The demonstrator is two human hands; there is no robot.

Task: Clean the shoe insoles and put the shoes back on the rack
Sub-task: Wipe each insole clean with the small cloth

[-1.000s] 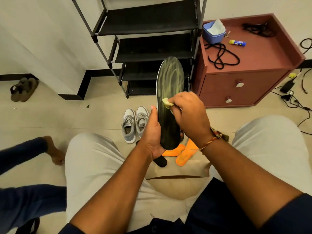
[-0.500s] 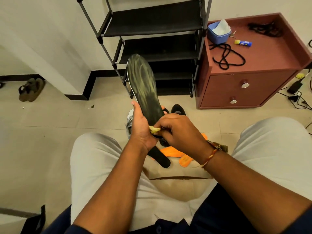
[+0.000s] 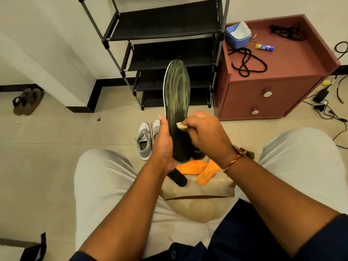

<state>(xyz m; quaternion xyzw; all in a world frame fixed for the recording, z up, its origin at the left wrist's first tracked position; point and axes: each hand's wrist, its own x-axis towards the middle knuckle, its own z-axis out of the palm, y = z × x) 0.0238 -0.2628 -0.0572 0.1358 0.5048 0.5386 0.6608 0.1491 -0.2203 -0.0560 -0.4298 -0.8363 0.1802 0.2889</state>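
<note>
**Insole held upright at frame centre**

The left hand (image 3: 163, 146) grips the dark insole (image 3: 177, 108) by its lower edge, toe up, its matte face streaked yellowish. The right hand (image 3: 203, 130) has its fingers pinched on a small yellow wad (image 3: 181, 126), perhaps sponge, pressed to it. Bare tile lies left; the grey sneakers (image 3: 146, 138) stand just beside, below the black rack (image 3: 165, 48).

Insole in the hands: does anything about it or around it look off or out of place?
The black insole is streaked with yellowish smears across its upper half, above where the right hand rubs it with a small wad. The left hand grips its edge. Loose orange insoles lie below.
</note>
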